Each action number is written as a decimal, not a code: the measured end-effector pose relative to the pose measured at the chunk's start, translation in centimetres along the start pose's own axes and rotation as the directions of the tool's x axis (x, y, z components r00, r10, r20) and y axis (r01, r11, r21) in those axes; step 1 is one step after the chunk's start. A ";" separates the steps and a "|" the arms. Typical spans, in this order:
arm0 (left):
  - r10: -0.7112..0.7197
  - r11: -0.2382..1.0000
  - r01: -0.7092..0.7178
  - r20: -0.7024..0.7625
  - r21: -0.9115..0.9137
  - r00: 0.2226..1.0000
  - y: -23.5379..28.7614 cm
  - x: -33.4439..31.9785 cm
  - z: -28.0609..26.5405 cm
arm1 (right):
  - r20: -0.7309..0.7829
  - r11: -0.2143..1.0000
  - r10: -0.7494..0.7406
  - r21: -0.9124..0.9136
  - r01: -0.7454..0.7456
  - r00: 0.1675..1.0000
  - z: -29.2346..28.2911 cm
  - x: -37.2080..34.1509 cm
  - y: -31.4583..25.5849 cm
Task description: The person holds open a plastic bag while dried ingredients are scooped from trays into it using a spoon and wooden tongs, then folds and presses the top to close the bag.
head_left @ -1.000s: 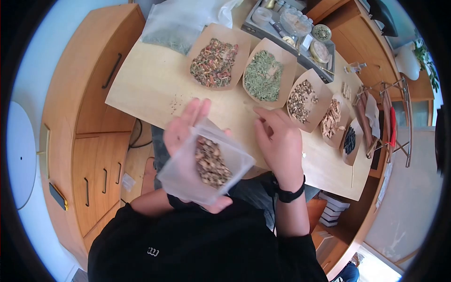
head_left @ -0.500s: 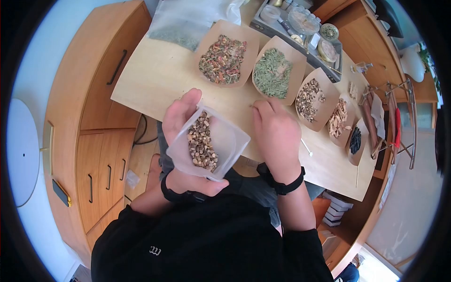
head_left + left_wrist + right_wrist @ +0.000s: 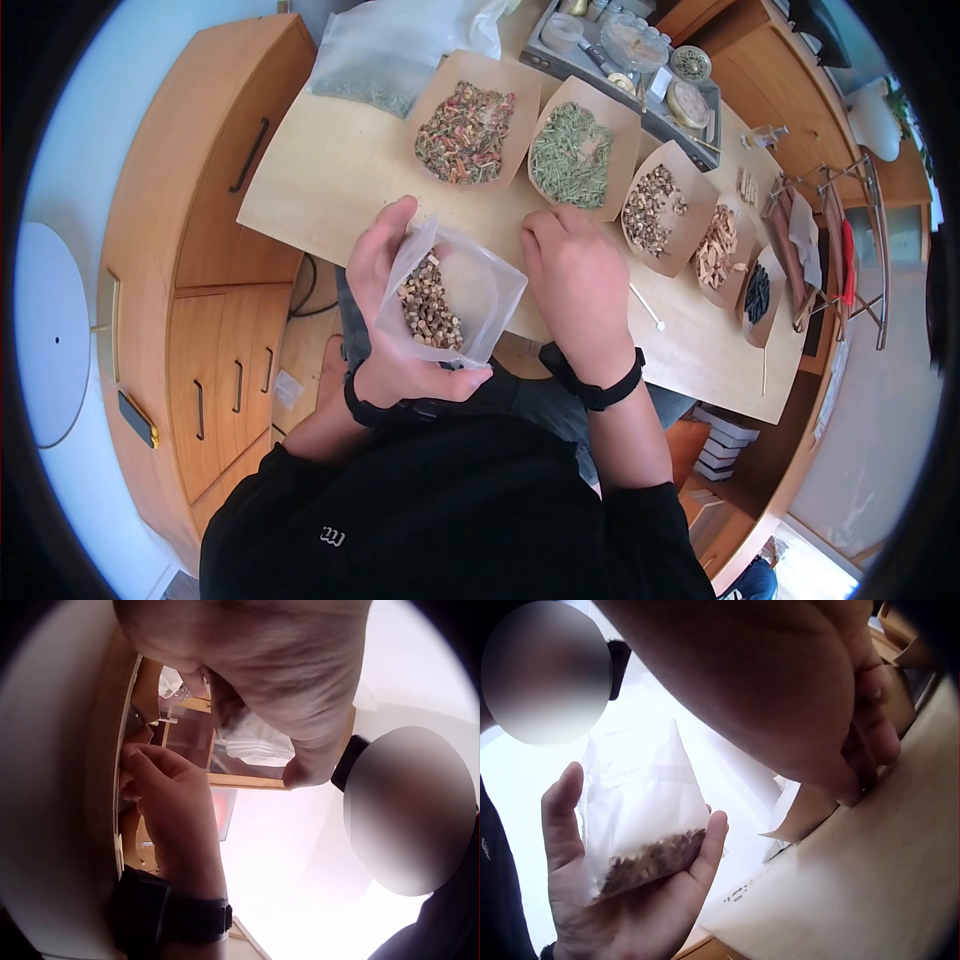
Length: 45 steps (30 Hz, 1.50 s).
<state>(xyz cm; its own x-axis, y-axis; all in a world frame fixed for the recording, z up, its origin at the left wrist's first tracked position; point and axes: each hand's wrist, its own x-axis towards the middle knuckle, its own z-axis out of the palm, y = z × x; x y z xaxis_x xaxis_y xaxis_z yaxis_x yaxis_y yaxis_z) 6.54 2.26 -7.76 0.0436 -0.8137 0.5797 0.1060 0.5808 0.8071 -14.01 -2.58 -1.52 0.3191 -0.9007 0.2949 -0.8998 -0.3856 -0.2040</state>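
My left hand (image 3: 385, 330) grips a translucent bag (image 3: 483, 290) from below and the side. Its mouth gapes upward, and small brown chopped stem pieces (image 3: 430, 305) lie inside. In the right wrist view, the bag (image 3: 641, 776) stands upright in the cupped palm, thumb on one side and fingers on the other. My right hand (image 3: 580, 285) is lowered at the tabletop near the tray of green herbs (image 3: 570, 155). Its fingers (image 3: 877, 739) are curled with the tips together at the wood; nothing clearly shows between them.
Paper trays of mixed reddish herbs (image 3: 465, 135), brown pieces (image 3: 655, 210), pale chips (image 3: 718, 250) and dark sticks (image 3: 758, 295) line the table (image 3: 310, 190). Behind them are a large bag (image 3: 365, 80) and a grey box (image 3: 705, 155) of jars. A thin white-tipped stick (image 3: 648, 308) lies beside my right wrist.
My left hand has tilted the bag, so its mouth faces up more and the pieces show inside. My right hand has shifted slightly, its fingertips now lower at the tabletop.
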 end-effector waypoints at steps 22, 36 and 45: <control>-0.013 0.962 -0.006 0.068 0.272 0.998 -0.2 -1.1 -0.3 | 0.069 0.890 0.169 0.417 -0.182 0.983 -2.8 -1.5 2.1; 0.069 0.971 -0.071 0.020 0.226 0.997 0.0 -0.1 -1.8 | 0.043 0.945 -0.265 0.211 0.251 0.963 -2.8 -7.3 0.2; 0.129 0.976 -0.130 0.017 0.176 0.992 -0.1 -0.5 -0.9 | -0.278 0.920 0.082 0.389 0.034 0.957 -3.7 -2.1 3.7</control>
<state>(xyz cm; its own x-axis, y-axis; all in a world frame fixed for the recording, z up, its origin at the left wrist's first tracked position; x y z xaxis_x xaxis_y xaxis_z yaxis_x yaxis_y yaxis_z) 7.42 2.57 -8.26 0.0401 -0.7315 0.6807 -0.0773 0.6769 0.7320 -19.06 -1.39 0.53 0.1488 -0.8378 0.5253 -0.7015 -0.4638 -0.5410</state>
